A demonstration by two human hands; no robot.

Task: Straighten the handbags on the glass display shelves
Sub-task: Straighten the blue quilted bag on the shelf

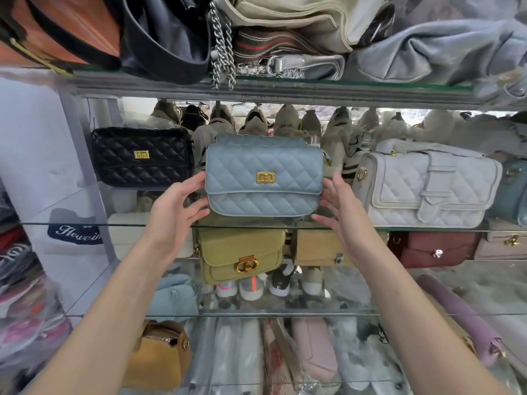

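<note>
The light blue quilted handbag (263,178) with a gold clasp sits upright at the centre of the middle glass shelf (85,224), facing front, its base near the shelf's front edge. The left hand (174,208) is at the bag's 8 o'clock, fingers spread and lightly curled against its lower left side. The right hand (339,206) is at 4 o'clock, fingers extended along the lower right side; whether the fingertips actually press the bag I cannot tell. At 9 o'clock stands a black quilted handbag (141,156), well apart from the blue one. At 3 o'clock is a white quilted handbag (427,185) with a strap closure, tilted slightly. At 6 o'clock, one shelf down, stands an olive-yellow handbag (242,253); a maroon bag (430,249) lies at 4 o'clock.
</note>
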